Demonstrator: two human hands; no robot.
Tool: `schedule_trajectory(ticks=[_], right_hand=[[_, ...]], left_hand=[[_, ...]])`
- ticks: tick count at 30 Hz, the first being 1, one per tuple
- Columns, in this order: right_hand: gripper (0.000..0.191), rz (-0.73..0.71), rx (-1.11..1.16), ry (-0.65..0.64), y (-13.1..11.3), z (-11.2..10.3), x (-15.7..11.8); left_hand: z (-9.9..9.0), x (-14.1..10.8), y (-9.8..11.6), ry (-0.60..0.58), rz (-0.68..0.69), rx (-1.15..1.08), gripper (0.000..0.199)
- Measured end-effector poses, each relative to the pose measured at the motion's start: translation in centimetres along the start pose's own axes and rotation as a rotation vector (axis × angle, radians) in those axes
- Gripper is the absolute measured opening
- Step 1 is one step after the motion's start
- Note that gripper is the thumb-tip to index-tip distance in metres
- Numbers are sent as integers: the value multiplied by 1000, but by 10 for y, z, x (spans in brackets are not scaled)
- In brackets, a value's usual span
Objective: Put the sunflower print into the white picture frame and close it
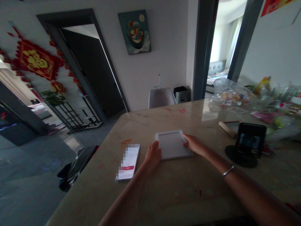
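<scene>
A flat white square frame (174,146), its raised rim around a pale panel, is on the marble table in front of me. My left hand (153,153) grips its left edge, fingers bent round the rim. On the opposite side my right hand (193,143) grips the right edge, with a silver bracelet on that wrist. Parts of both edges are hidden under my fingers. To the left of my left hand lies a white, flat rectangular thing (131,163) with a red patch; part of it is pixelated.
A black device on a round stand (250,141) stands to the right, beside a wooden roller-like piece (227,129). Plastic bags and clutter (235,92) fill the table's far right. Beyond the far edge is a quilted chair (162,97). The table's left edge drops to the floor.
</scene>
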State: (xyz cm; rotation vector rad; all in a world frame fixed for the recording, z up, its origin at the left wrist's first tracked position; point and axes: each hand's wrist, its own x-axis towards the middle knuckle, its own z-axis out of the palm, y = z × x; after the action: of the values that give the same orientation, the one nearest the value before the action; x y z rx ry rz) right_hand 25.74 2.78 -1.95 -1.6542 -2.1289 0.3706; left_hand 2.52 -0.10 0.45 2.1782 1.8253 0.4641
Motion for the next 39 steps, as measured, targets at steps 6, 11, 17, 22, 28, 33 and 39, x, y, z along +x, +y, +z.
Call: schedule_trajectory(ticks=[6, 11, 17, 22, 28, 33, 39], right_hand=[[47, 11, 53, 2, -1, -6, -1], [42, 164, 74, 72, -13, -23, -3], [63, 83, 477, 162, -38, -45, -10], [61, 4, 793, 275, -44, -40, -12], [66, 209, 527, 145, -32, -17, -6], [67, 240, 471, 123, -29, -11, -4], [66, 201, 478, 187, -32, -21, -6]], left_hand=[[1, 1, -5, 76, -19, -215, 43], [0, 1, -4, 195, 9, -191, 34], [-33, -9, 21, 160, -32, -247, 65], [-43, -10, 22, 121, -158, -474, 73], [-24, 5, -1, 3, -269, -408, 73], [-21, 8, -4, -18, -290, -350, 74], [-30, 1, 1, 46, -229, -362, 73]])
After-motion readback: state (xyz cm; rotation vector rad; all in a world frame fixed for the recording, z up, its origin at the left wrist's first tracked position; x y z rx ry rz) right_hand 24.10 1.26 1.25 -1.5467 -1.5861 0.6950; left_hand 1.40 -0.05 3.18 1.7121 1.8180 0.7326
